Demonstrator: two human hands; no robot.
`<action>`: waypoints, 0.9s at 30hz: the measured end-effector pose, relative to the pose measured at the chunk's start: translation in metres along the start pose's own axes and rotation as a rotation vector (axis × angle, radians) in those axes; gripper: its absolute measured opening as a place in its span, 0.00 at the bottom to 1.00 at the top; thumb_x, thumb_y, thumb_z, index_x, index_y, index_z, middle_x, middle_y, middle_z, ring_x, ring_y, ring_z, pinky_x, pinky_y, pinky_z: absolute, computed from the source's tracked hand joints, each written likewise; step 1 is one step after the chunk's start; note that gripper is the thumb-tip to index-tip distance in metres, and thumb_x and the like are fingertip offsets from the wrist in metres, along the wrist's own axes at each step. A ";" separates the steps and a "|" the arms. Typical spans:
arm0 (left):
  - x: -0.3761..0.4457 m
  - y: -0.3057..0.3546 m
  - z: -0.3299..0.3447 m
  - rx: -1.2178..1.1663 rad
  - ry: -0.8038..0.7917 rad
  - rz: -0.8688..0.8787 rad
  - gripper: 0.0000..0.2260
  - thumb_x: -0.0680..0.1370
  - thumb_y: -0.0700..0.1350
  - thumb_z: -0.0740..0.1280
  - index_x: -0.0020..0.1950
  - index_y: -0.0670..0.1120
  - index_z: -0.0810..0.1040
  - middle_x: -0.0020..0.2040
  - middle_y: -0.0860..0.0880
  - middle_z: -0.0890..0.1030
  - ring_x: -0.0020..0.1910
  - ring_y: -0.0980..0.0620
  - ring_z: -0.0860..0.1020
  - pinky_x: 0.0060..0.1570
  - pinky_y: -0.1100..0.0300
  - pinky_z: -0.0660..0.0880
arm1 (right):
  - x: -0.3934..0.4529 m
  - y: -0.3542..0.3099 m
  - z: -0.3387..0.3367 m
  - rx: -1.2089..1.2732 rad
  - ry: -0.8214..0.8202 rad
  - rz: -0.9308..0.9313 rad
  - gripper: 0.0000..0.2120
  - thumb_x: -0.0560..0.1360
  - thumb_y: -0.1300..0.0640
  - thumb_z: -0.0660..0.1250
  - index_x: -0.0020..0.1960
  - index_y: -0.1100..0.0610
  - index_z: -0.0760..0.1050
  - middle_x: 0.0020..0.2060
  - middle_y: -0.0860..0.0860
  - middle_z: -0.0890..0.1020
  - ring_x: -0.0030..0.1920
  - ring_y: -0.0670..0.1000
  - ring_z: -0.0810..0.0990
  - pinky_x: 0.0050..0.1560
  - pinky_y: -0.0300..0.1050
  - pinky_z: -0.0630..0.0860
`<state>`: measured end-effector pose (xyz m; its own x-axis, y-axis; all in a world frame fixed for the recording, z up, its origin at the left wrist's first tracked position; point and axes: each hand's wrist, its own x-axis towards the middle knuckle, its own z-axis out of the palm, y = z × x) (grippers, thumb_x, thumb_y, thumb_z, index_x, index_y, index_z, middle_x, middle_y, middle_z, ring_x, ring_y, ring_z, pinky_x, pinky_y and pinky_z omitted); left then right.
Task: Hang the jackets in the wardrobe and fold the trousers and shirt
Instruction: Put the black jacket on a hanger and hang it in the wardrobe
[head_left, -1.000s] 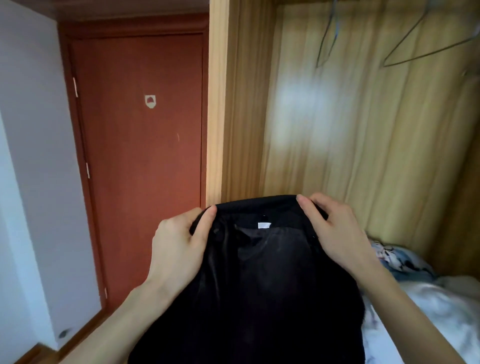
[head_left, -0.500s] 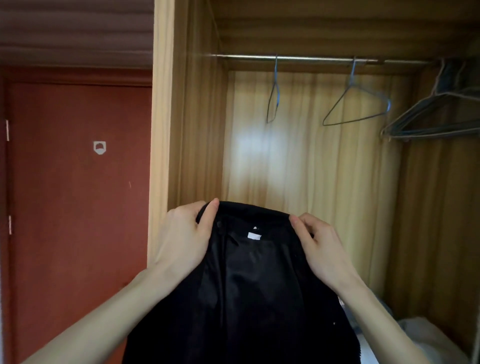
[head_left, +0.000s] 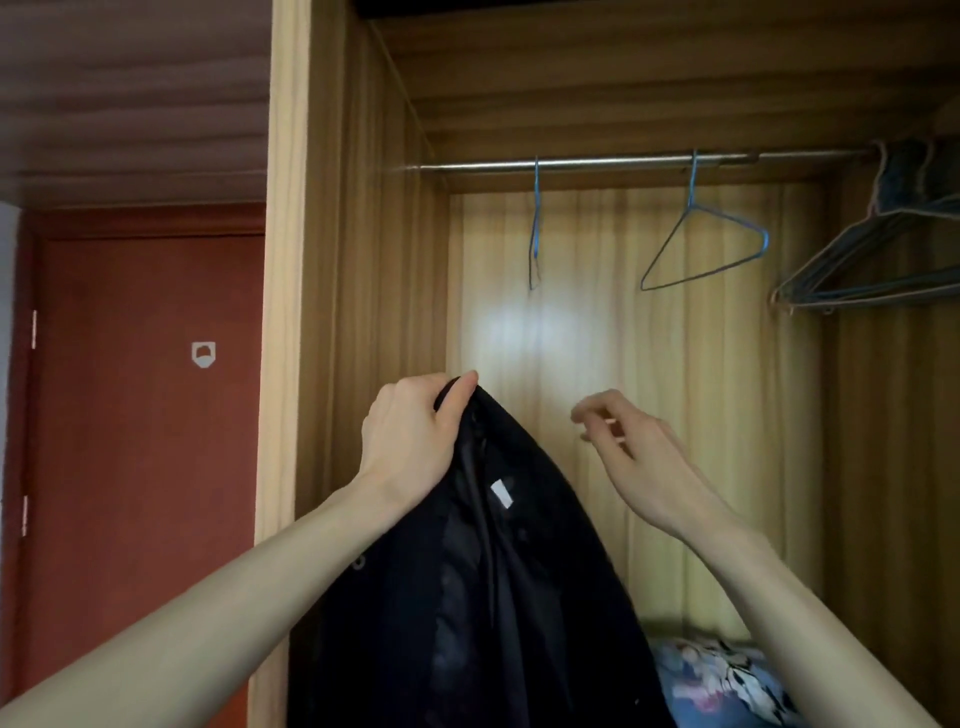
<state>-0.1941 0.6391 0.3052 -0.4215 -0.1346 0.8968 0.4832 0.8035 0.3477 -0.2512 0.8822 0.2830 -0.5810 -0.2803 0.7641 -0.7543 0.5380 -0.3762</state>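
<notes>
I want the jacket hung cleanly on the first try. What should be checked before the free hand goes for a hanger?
1. Left hand grips the black jacket at its top edge: ok.
2. Right hand holds nothing, fingers loosely curled: ok.
3. Empty wire hanger hangs on the rail above the right hand: ok.
4. Jacket is spread open for the hanger: not ok, it droops from one grip.
5. Nothing between the right hand and the hanger: ok.
6. Hanger strong enough for the jacket: cannot tell.
</notes>
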 end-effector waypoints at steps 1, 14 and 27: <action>0.003 0.000 0.003 0.026 -0.010 0.019 0.26 0.85 0.55 0.63 0.30 0.46 0.63 0.25 0.51 0.66 0.27 0.48 0.66 0.31 0.54 0.65 | 0.014 -0.010 -0.006 0.027 0.055 -0.041 0.12 0.86 0.44 0.56 0.65 0.44 0.73 0.60 0.39 0.80 0.59 0.38 0.79 0.59 0.44 0.77; 0.014 -0.016 0.015 0.130 -0.062 0.028 0.26 0.85 0.59 0.60 0.33 0.44 0.72 0.28 0.48 0.74 0.31 0.46 0.75 0.33 0.57 0.73 | 0.250 -0.147 -0.042 -0.626 0.247 0.044 0.23 0.81 0.49 0.68 0.72 0.59 0.72 0.64 0.57 0.80 0.63 0.60 0.81 0.48 0.50 0.73; -0.007 -0.036 0.025 0.093 -0.077 -0.011 0.24 0.84 0.62 0.59 0.39 0.48 0.80 0.33 0.53 0.81 0.35 0.55 0.81 0.39 0.58 0.78 | 0.278 -0.087 0.003 -0.789 0.252 0.155 0.13 0.77 0.67 0.68 0.58 0.56 0.80 0.47 0.52 0.81 0.47 0.55 0.80 0.40 0.44 0.70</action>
<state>-0.2276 0.6250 0.2800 -0.4858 -0.1013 0.8682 0.4063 0.8533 0.3269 -0.3475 0.7549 0.5265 -0.5042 -0.0221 0.8633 -0.1826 0.9798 -0.0815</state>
